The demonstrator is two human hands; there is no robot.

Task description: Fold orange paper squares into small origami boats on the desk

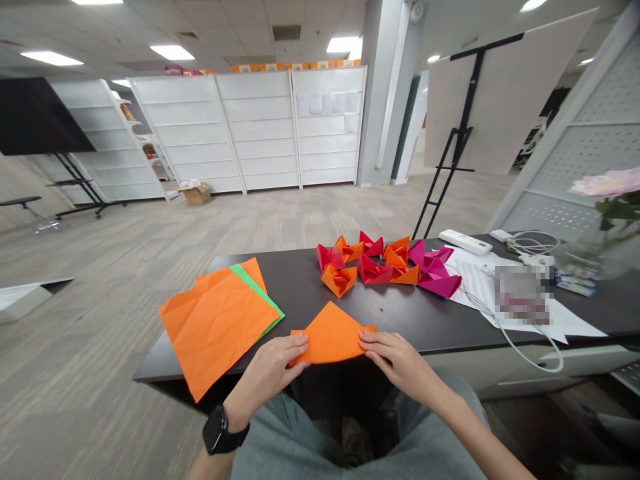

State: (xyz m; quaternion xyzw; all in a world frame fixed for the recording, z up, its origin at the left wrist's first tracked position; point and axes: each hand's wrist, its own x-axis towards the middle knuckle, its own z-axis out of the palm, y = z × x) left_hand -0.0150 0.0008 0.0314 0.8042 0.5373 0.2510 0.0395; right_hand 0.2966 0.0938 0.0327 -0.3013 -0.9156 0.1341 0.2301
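A folded orange paper [333,335] with a pointed top lies at the near edge of the dark table [400,313]. My left hand [273,370] pinches its lower left corner, fingers pressed together on the sheet. My right hand [395,357] presses on its lower right corner, fingers together. A black watch [223,432] sits on my left wrist. Behind the paper, several finished folded paper shapes [385,267] in orange, red and magenta stand in a cluster.
A stack of flat orange and green sheets [220,320] overhangs the table's left edge. White papers, a cable, a white remote [465,242] and a vase with a pink flower [607,183] fill the right side. An easel board [500,100] stands behind.
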